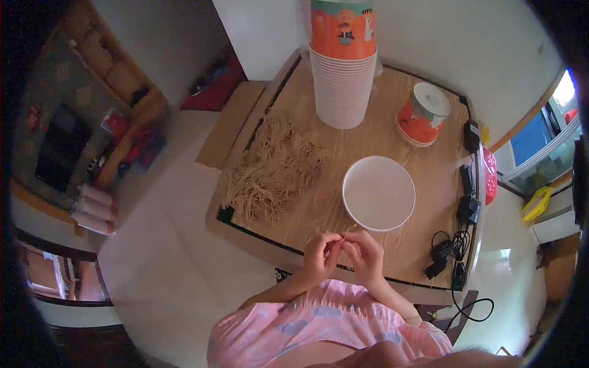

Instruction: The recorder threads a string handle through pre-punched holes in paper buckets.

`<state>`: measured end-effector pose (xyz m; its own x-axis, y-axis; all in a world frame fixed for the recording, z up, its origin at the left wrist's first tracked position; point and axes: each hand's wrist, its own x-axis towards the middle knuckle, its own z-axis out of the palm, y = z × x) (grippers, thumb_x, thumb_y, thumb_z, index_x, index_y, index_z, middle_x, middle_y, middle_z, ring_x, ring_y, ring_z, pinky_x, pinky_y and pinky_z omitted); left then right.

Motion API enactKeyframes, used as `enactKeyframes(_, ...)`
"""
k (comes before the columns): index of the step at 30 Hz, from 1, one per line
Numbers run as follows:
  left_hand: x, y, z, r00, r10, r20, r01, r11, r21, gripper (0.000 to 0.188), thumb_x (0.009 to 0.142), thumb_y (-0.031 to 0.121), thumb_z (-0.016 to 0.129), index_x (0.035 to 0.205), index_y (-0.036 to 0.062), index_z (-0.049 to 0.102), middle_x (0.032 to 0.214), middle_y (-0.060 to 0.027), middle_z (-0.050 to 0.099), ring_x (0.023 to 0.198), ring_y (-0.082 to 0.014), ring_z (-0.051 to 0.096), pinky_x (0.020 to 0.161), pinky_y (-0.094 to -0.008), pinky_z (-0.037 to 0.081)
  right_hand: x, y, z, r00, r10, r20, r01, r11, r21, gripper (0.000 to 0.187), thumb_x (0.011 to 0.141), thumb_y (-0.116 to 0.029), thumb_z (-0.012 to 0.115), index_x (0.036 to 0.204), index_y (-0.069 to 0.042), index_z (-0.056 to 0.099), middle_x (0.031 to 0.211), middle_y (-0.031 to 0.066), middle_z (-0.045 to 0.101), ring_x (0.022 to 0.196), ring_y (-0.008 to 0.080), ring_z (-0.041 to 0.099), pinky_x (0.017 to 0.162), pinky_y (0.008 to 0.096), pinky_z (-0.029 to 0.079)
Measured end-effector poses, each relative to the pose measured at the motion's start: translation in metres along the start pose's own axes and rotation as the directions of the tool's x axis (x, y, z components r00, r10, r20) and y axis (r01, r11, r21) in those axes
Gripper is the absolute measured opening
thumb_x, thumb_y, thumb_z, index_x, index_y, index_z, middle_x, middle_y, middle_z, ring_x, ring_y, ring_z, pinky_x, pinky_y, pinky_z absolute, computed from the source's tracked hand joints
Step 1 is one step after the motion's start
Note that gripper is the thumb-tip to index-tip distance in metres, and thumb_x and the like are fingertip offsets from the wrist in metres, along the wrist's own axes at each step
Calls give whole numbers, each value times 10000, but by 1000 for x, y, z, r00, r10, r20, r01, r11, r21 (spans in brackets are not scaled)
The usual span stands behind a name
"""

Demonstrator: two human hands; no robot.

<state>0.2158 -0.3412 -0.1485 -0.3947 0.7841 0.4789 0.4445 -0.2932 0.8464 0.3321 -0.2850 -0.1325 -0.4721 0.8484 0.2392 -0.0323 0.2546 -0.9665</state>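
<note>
Head view: nearest, the left hand (pixel 322 256) and the right hand (pixel 366 253) met over the front edge of the counter (pixel 334 161), just beside the white tub (pixel 379 193). Each grip was closed, fingertips pinched together on a thin pale strand (pixel 351 229). Hazard, as judged: the strand was liable to snap if pulled sharply, or to drop outside the tub if either pinch loosened, since the fingertips appeared to stand short of its rim. Pose: both forearms (pixel 273 291) entered from below and converged, with thumbs and index fingers meeting at the center. Beyond the hands, the white tub stood upright, mouth upward. To its left lay a loose heap of tan strands (pixel 276 168); to its right, a tangle of black cable (pixel 453 248). Farther off stood an orange printed tub (pixel 420 122), apparently inverted, and a tall stack of nested tubs (pixel 343 86).
</note>
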Motion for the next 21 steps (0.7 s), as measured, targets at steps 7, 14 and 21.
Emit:
enactKeyframes(7, 7, 3, 3, 995, 61, 84, -64, 997, 36, 149, 769, 1, 614, 894, 50, 551, 675, -76, 535, 497, -167, 495, 428, -267, 361, 1, 5, -9, 999, -11, -44, 12, 1000, 14, 102, 775, 61, 598, 868, 22, 583, 848, 66, 558, 776, 114, 522, 675, 214, 416)
enactKeyframes(14, 10, 2, 6, 980, 176, 89, -181, 982, 54, 194, 723, -1, 662, 888, 64, 584, 663, -63, 525, 513, -192, 499, 441, -297, 373, -2, -3, -15, 998, 31, -62, -28, 999, 46, 46, 830, 37, 519, 857, 2, 506, 884, 70, 521, 803, 123, 505, 704, 224, 408)
enactKeyframes(21, -1, -57, -14, 971, 233, 48, -237, 921, 310, 204, 713, 18, 677, 894, 97, 622, 703, -81, 526, 583, -205, 525, 469, -303, 392, 19, -43, -69, 904, 246, -349, 43, 762, 646, 104, 904, -171, 470, 878, -74, 448, 700, 1, 431, 621, 84, 408, 559, 218, 363)
